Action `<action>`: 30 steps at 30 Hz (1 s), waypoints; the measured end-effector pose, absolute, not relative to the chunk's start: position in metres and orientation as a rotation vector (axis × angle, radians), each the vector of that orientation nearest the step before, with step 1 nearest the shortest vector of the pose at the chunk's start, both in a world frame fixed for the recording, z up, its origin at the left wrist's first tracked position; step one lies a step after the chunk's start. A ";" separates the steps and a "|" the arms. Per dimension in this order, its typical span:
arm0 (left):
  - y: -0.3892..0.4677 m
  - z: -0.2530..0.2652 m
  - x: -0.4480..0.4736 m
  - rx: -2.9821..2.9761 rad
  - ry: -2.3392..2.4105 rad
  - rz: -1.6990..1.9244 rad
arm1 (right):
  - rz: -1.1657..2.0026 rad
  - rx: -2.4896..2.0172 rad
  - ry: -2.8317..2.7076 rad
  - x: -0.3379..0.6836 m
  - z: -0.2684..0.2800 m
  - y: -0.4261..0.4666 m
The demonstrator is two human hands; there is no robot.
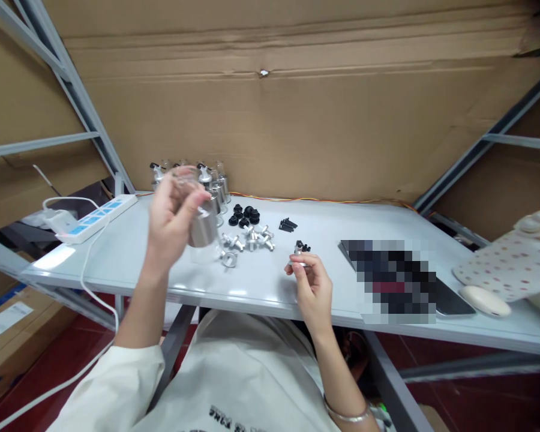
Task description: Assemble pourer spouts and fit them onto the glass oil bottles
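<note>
My left hand (175, 210) is raised above the table's left side, its fingers closed around a clear glass bottle with a metallic band (203, 227). Over the table's front part, my right hand (310, 282) pinches a small silver metal fitting with a black top (298, 249). Small black bits (306, 248) lie just behind those fingertips. Between the hands are several silver metal fittings (252, 239) and a silver ring (229, 259). Black round caps (245, 217) sit farther back, with thin black pins (288, 225) to their right.
Several similar glass bottles (220, 191) stand at the back left, some with silver-and-black tops. A white power strip (103, 216) with cables lies on the left edge. At right are a blurred-out dark flat object (452, 303), a cream oval case (485, 300) and a dotted pouch (508, 264).
</note>
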State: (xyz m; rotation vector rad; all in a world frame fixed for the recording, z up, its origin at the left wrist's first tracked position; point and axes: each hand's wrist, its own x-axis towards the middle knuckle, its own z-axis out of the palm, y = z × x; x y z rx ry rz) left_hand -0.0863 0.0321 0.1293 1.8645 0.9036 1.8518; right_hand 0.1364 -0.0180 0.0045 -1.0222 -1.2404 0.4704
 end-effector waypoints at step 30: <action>0.015 0.058 0.003 1.751 0.566 1.357 | 0.296 -0.755 -1.256 0.121 0.093 -0.003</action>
